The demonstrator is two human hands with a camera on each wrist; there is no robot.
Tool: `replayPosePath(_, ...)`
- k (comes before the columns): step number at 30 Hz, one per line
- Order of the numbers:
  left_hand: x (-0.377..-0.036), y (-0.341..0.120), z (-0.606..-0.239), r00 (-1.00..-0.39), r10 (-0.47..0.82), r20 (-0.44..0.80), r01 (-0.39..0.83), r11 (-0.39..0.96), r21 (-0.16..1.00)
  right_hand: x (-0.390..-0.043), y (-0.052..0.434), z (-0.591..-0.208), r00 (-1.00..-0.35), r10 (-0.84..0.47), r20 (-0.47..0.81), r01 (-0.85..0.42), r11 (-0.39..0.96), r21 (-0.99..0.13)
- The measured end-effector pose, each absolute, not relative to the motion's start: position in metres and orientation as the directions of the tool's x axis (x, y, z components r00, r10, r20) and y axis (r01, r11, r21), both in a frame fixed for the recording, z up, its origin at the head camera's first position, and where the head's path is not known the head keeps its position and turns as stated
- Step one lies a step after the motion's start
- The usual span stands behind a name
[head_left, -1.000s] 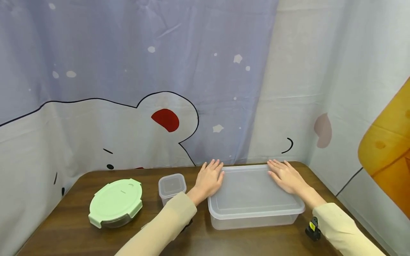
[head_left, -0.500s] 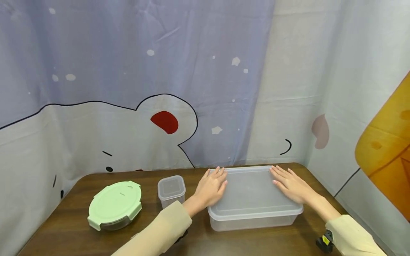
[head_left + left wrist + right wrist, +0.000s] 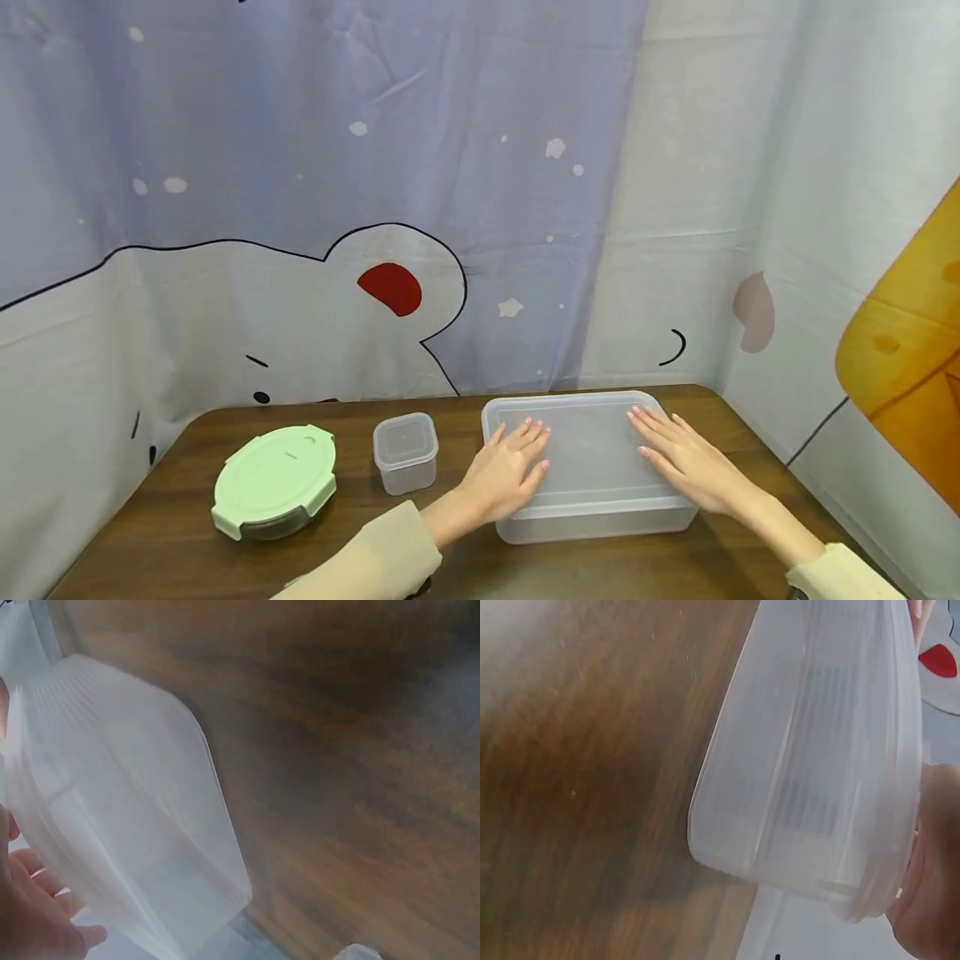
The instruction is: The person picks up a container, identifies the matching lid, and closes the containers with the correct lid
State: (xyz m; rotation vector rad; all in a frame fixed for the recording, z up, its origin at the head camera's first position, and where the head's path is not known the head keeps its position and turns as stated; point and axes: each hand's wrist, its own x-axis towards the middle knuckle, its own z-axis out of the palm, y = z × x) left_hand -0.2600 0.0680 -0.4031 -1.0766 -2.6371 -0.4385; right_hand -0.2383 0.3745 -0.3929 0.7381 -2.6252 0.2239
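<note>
A large clear rectangular food container [image 3: 600, 525] with a frosted lid [image 3: 585, 450] stands on the right half of the table. Over the left part of its lid lies my left hand [image 3: 504, 473], fingers straight and a little spread, pointing away from me. My right hand [image 3: 693, 458] lies over the lid's right edge with its fingers extended too. The left wrist view shows the container's side wall [image 3: 135, 795] with fingers along its lid edge. From the right wrist, the container's ribbed wall [image 3: 795, 765] fills the middle, the right hand [image 3: 930, 870] beside its rim.
A small clear square container [image 3: 406, 454] with a lid stands left of the large one. Farther left is a round container with a light green clip lid [image 3: 276, 473]. Behind the brown wooden table [image 3: 360, 533] hangs a printed curtain [image 3: 495, 167].
Both hands have drawn back toward me over the lid, the left one also moving inward from its left edge. The containers have kept their places; the head view has shifted slightly.
</note>
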Motion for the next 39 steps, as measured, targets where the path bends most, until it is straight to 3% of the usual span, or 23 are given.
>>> replayPosePath(14, -0.241, 0.065, -0.408, -0.674, 0.661, 0.330, 0.736, 0.640, 0.222, -0.214, 0.373, -0.405, -0.744, -0.499, 0.444, -0.565, 0.825, -0.020)
replayPosePath(39, -0.239, 0.062, -0.419, -0.663, 0.665, 0.343, 0.725, 0.685, 0.073, -0.216, 0.373, -0.418, -0.698, -0.529, 0.484, -0.568, 0.819, 0.076)
